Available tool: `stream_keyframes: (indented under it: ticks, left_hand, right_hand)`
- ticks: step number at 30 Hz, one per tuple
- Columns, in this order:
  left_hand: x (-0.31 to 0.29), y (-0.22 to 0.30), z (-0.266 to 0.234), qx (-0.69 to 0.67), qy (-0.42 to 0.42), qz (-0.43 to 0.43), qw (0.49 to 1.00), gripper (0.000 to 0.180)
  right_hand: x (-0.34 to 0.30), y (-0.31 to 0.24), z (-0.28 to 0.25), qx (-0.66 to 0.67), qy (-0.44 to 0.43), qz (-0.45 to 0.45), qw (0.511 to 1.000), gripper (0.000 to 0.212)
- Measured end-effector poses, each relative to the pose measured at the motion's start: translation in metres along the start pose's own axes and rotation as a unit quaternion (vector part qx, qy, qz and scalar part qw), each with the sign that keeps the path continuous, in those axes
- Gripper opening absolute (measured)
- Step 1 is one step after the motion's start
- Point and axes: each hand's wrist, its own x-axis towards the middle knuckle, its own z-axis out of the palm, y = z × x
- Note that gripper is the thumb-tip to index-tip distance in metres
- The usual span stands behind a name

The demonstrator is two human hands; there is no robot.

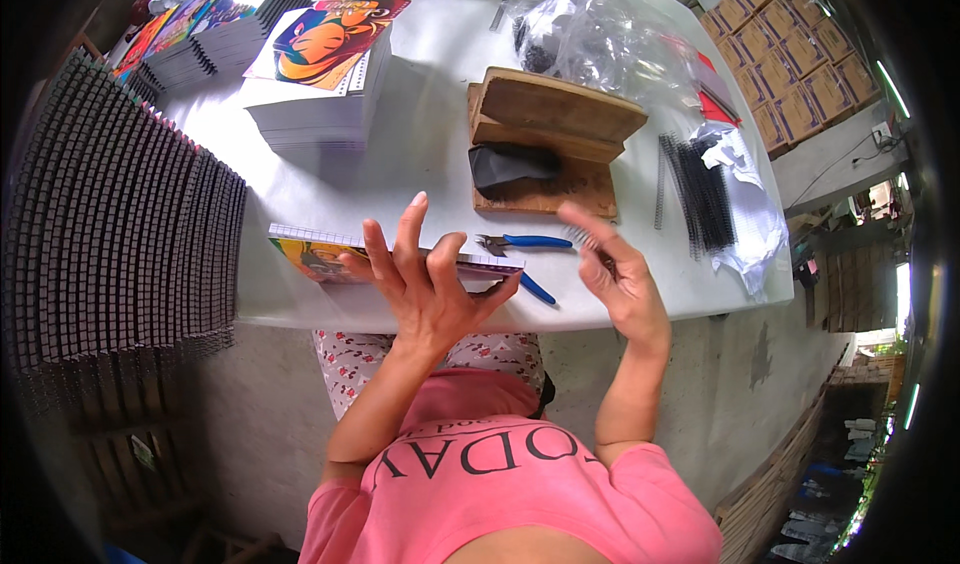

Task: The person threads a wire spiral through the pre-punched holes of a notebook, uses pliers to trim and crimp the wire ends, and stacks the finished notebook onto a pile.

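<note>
My left hand grips a notebook at the table's near edge, its thumb at the right end and its fingers spread over the upper edge. The notebook stands tilted on edge, with a colourful cover and white pages. To its right, my right hand has thumb and fingers closed round a dark spiral binding coil, with the index finger pointing up-left. The fingers partly hide the coil. Between the hands lie blue-handled cutting pliers, one handle partly behind the notebook.
Beyond the pliers stands a wooden stand with a black pouch-like thing. Loose coils lie on white wrapping at right. A page stack sits farther left, and a tall pile of bound notebooks flanks the left side. Clear plastic lies behind.
</note>
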Motion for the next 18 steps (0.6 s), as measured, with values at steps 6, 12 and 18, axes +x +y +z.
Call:
stream_keyframes:
  ticks: [6, 12, 18]
  left_hand:
    - [-0.001, -0.005, -0.001, 0.021, -0.017, 0.015, 1.0, 0.059]
    - [0.003, -0.005, -0.003, 0.012, -0.031, 0.009, 0.999, 0.056]
    - [0.007, -0.003, -0.004, 0.013, -0.037, 0.001, 0.999, 0.052]
  right_hand:
    - [0.02, 0.002, 0.021, -0.034, 0.027, -0.078, 0.996, 0.017]
    - [0.029, -0.006, 0.026, -0.07, 0.008, -0.115, 0.991, 0.019]
    - [0.034, -0.003, 0.02, -0.068, 0.031, -0.142, 0.987, 0.022]
